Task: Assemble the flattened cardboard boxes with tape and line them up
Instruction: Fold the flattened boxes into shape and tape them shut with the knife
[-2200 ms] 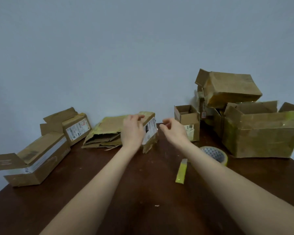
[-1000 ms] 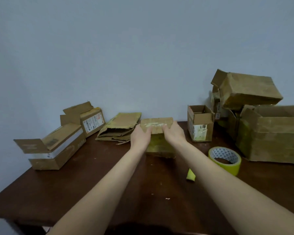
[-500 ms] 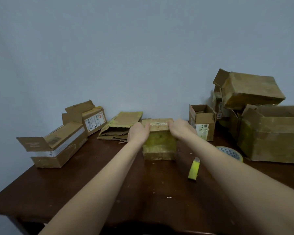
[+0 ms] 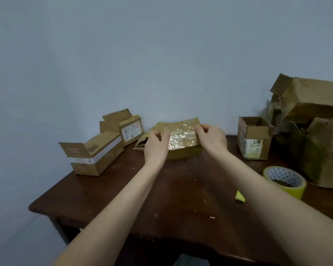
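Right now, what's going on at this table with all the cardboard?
A person is working bare-handed on a tape-covered box at the back of the wooden table. The left hand and right hand each grip its upper flap with curled fingers, one at each end. The yellow tape roll lies on the right, apart from both hands. Flattened cardboard lies just behind the left hand, and a small open box stands to the right.

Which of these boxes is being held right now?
The glossy tape-covered box in the middle: the left hand and right hand both grip it; no hand touches the others.
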`<action>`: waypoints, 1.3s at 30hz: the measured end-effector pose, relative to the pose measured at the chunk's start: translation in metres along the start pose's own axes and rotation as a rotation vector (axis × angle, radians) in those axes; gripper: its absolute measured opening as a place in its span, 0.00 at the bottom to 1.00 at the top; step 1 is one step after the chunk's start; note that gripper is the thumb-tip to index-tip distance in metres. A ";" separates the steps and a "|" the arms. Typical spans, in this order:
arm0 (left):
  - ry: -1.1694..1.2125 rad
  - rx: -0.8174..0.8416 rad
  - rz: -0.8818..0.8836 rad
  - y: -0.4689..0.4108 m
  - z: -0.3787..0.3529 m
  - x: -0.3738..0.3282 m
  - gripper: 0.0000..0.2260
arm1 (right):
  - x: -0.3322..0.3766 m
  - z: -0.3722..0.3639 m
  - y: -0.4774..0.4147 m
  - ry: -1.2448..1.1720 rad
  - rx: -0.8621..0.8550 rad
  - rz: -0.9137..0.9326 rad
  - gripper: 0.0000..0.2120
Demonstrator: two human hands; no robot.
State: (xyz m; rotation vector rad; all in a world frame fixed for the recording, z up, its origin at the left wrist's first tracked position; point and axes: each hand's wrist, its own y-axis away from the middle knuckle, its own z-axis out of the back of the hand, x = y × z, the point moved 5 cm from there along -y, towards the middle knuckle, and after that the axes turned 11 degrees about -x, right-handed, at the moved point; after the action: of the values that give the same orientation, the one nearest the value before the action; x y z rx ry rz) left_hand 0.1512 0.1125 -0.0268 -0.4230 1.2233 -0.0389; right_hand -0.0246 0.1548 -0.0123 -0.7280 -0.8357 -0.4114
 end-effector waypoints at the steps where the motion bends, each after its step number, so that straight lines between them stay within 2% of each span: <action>1: 0.042 -0.047 0.016 -0.005 0.014 0.004 0.20 | 0.011 -0.010 0.004 -0.039 0.010 0.028 0.15; 4: 0.085 -0.157 0.027 -0.021 0.052 0.021 0.26 | 0.036 -0.048 0.015 -0.097 0.065 0.055 0.12; 8: 0.015 -0.247 -0.010 -0.045 0.091 0.043 0.18 | 0.060 -0.100 0.023 -0.146 0.109 0.039 0.09; 14: 0.008 -0.306 -0.060 -0.082 0.136 0.046 0.13 | 0.090 -0.163 0.015 -0.314 0.125 -0.005 0.09; 18: -0.163 -0.283 -0.079 -0.079 0.140 0.068 0.14 | 0.080 -0.190 0.016 -0.216 0.181 -0.033 0.09; 21: -0.332 -0.230 -0.079 -0.062 0.128 0.098 0.13 | 0.058 -0.209 0.031 -0.106 0.294 -0.085 0.14; 24: -0.385 -0.187 0.021 -0.056 0.121 0.123 0.13 | 0.043 -0.217 0.043 -0.078 0.346 -0.109 0.19; 26: -0.372 -0.184 0.060 -0.054 0.118 0.128 0.15 | 0.039 -0.216 0.045 -0.084 0.366 -0.113 0.19; 30: -0.368 -0.203 -0.007 -0.051 0.112 0.117 0.11 | 0.037 -0.205 0.044 -0.117 0.357 -0.117 0.12; 35: -0.401 -0.277 -0.047 -0.031 0.117 0.097 0.08 | 0.033 -0.179 0.050 -0.185 0.285 -0.149 0.16; 39: -0.361 -0.342 -0.111 0.008 0.130 0.077 0.09 | 0.037 -0.155 0.061 -0.270 0.240 -0.201 0.09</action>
State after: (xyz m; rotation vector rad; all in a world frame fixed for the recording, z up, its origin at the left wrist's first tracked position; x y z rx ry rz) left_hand 0.2957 0.1380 -0.0637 -0.7613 0.8486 0.1487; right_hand 0.1156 0.0828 -0.0792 -0.4826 -1.1967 -0.3880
